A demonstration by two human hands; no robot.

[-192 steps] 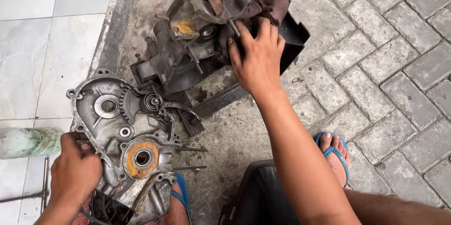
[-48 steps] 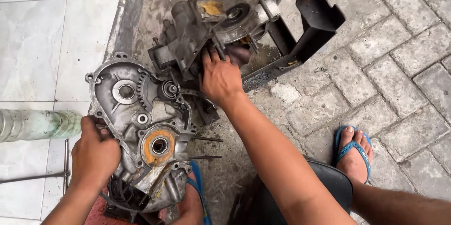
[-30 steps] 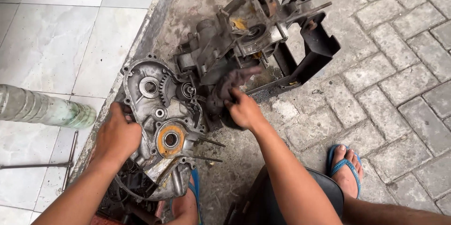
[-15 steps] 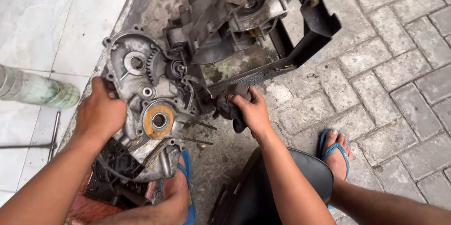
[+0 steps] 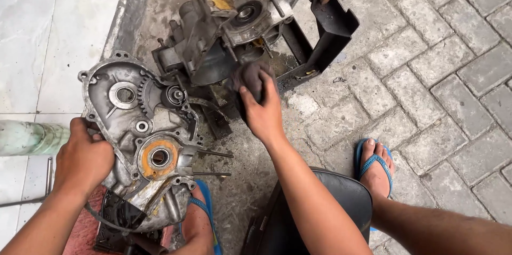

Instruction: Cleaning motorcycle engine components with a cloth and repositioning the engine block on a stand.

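Left hand (image 5: 82,156) clamped on near-left edge of the engine case (image 5: 141,143) — case tilted, propped on the ground at left. Right hand (image 5: 261,111) closed round a dark rag (image 5: 249,76), pressed against the engine block (image 5: 224,36) farther off, beside a black bracket (image 5: 330,20).

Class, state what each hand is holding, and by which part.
Left hand grips the engine case half by its left edge. Right hand clutches a dark rag, bunched in its fingers.

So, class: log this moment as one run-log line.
left hand: grips engine case half | right hand: holds dark rag by engine block
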